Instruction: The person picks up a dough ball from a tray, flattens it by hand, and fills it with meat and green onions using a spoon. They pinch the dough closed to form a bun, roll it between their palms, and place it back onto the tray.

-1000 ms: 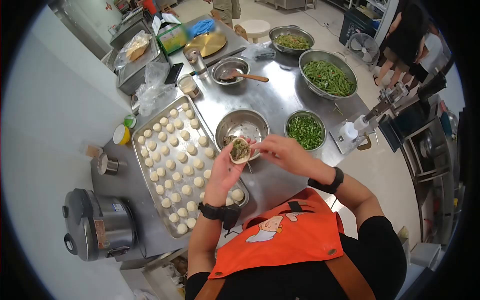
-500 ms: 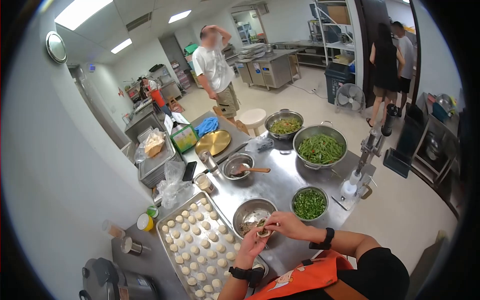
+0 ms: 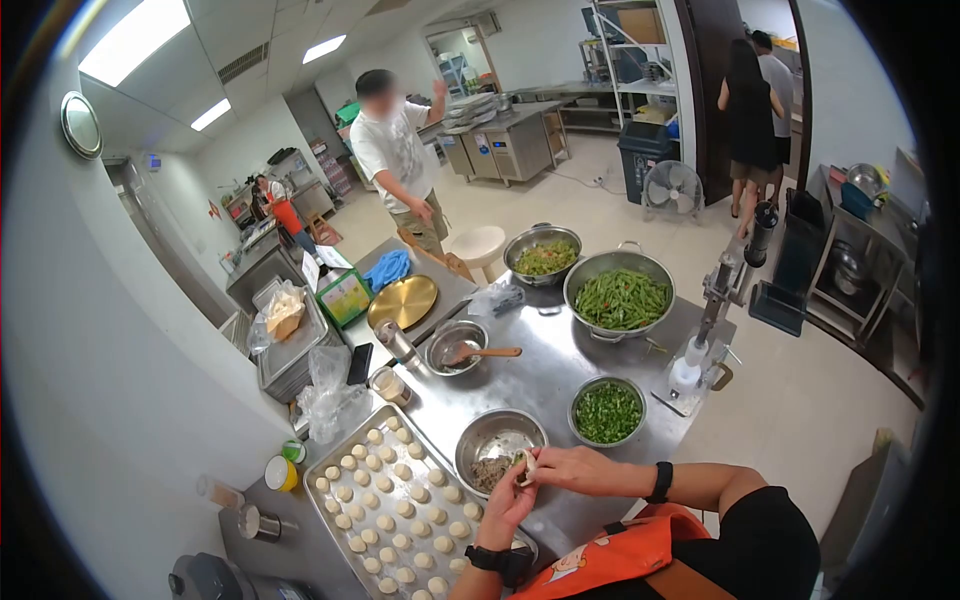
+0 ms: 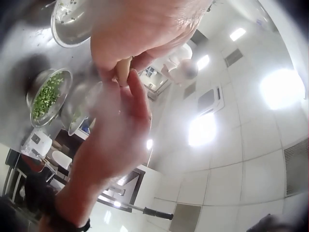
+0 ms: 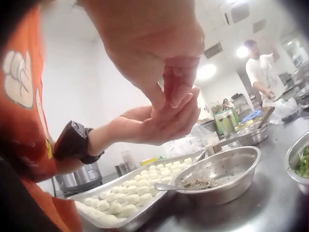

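A filled dough wrapper is cupped in the left hand, and the right hand pinches its edge. Pale dough also shows between the fingers in the left wrist view. Just beyond the hands is a steel bowl with some minced filling at its bottom. In the right wrist view the right hand is above the left hand, their fingertips meeting; the dough is hidden there. A tray of small dough pieces lies to the left.
Bowls of chopped greens and green beans stand at the right. Farther back are a bowl with a wooden spatula, a gold plate and a metal stand. A person in a white shirt stands beyond the table.
The head view has tilted up, showing more of the room. The right hand has come in to the wrapper, which now looks more folded. The standing person's raised arm has moved away from their head.
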Available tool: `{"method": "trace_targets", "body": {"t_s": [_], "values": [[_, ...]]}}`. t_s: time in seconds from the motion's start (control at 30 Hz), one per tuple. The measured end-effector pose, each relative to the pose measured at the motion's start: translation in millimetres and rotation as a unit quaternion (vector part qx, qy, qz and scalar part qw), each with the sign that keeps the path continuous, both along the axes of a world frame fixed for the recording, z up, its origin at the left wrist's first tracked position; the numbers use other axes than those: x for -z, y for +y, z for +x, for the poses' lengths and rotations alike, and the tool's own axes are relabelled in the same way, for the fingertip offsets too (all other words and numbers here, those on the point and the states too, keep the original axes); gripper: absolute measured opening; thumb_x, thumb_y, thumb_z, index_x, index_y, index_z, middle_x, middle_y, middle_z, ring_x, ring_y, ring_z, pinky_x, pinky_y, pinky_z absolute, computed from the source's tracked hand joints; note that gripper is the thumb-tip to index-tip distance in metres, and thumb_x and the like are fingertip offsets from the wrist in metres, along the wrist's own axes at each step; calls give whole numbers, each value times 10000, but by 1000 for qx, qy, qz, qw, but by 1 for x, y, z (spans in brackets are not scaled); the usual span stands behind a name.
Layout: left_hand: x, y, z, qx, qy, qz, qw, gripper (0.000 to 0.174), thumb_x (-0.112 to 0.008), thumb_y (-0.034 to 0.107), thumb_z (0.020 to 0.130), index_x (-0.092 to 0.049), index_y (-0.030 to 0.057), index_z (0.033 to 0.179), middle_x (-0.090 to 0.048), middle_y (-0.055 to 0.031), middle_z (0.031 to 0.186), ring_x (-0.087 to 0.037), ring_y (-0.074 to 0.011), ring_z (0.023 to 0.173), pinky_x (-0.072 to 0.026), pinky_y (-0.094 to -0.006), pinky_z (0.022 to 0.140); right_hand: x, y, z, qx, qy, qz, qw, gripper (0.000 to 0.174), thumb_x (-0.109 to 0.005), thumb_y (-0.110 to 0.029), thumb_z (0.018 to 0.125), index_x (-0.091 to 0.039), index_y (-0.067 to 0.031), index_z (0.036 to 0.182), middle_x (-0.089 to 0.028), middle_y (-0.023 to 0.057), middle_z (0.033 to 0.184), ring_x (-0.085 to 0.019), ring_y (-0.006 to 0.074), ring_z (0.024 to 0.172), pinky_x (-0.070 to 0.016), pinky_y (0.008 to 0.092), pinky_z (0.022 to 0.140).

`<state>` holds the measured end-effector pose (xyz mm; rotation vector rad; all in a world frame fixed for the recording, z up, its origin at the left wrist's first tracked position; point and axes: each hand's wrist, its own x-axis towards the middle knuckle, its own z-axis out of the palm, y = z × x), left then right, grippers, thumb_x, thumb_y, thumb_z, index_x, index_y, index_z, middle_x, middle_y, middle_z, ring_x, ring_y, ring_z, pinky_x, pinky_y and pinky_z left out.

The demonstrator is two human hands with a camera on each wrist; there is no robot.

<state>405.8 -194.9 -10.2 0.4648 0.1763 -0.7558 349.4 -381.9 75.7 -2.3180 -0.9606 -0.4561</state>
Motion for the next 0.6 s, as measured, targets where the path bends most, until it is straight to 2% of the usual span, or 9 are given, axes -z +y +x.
{"method": "trace_targets", "body": {"t_s": [0.1, 0.13, 0.23, 0.27, 0.33, 0.4, 0.47, 0.53, 0.6], "values": [[-5, -4, -3, 5, 8, -7, 1000, 329, -504, 45, 930, -485, -52, 1243, -552, -163, 1237, -539, -246, 1145, -467, -325, 964, 9, -4, 5, -20, -2, 7, 1000, 223, -545, -112, 838, -611, -133, 1050, -570, 71, 956, -604, 256, 963, -519, 323, 662], [-5, -4, -4, 10, 10, -10, 1000, 329, -503, 46, 932, -483, -53, 1245, -551, -161, 1240, -535, -244, 1151, -464, -324, 968, 5, -4, 3, -21, -10, 37, 999, 224, -560, -87, 828, -616, -122, 1042, -579, 76, 977, -605, 261, 983, -519, 324, 716], [-14, -2, -15, 0, -12, -10, 1000, 336, -493, 51, 941, -469, -48, 1261, -545, -159, 1246, -531, -239, 1155, -447, -327, 991, 9, -1, 6, -9, 5, 112, 994, 242, -584, -46, 799, -622, -107, 1029, -591, 76, 994, -606, 262, 960, -512, 334, 747], [-14, -3, -17, -12, -16, 0, 1000, 349, -496, 58, 936, -462, -41, 1269, -542, -148, 1249, -531, -232, 1154, -434, -331, 1006, 10, -2, 5, -22, 57, 135, 989, 191, -582, -77, 833, -628, -70, 1018, -601, 116, 979, -606, 279, 937, -505, 342, 786], [-19, -7, -22, -37, -27, 18, 999, 375, -502, 72, 928, -448, -29, 1285, -536, -124, 1255, -531, -218, 1152, -407, -339, 1038, 12, 5, 0, 68, 104, 194, 973, 196, -592, -86, 853, -628, -62, 1044, -612, 117, 967, -617, 261, 886, -506, 333, 760], [-29, -11, -25, -44, -62, 29, 997, 375, -503, 66, 927, -445, -16, 1288, -546, -116, 1233, -533, -213, 1143, -422, -347, 1020, -1, 16, -7, 170, 225, 267, 921, 238, -634, -131, 866, -623, -56, 1091, -641, 113, 909, -634, 213, 776, -504, 306, 695], [-28, -14, -21, -43, -110, 46, 992, 390, -509, 61, 923, -434, -4, 1300, -548, -113, 1220, -531, -208, 1133, -437, -353, 990, 15, 20, 2, 222, 285, 314, 878, 256, -661, -156, 849, -639, -24, 1067, -664, 82, 821, -629, 147, 713, -495, 270, 650], [-21, -13, -24, -44, -138, 80, 986, 412, -521, 61, 918, -421, 4, 1314, -545, -114, 1216, -535, -201, 1110, -450, -349, 949, 35, 18, 9, 137, 408, 442, 787, 206, -674, -96, 838, -656, 10, 1013, -615, 1, 759, -555, 61, 663, -470, 232, 618], [-30, -15, -21, -54, -143, 99, 983, 418, -513, 39, 920, -418, 10, 1326, -532, -120, 1245, -535, -201, 1124, -449, -339, 953, 16, 20, 4, 142, 392, 440, 795, 130, -677, -97, 837, -679, 16, 901, -630, 24, 777, -572, 75, 657, -468, 220, 603]]}}
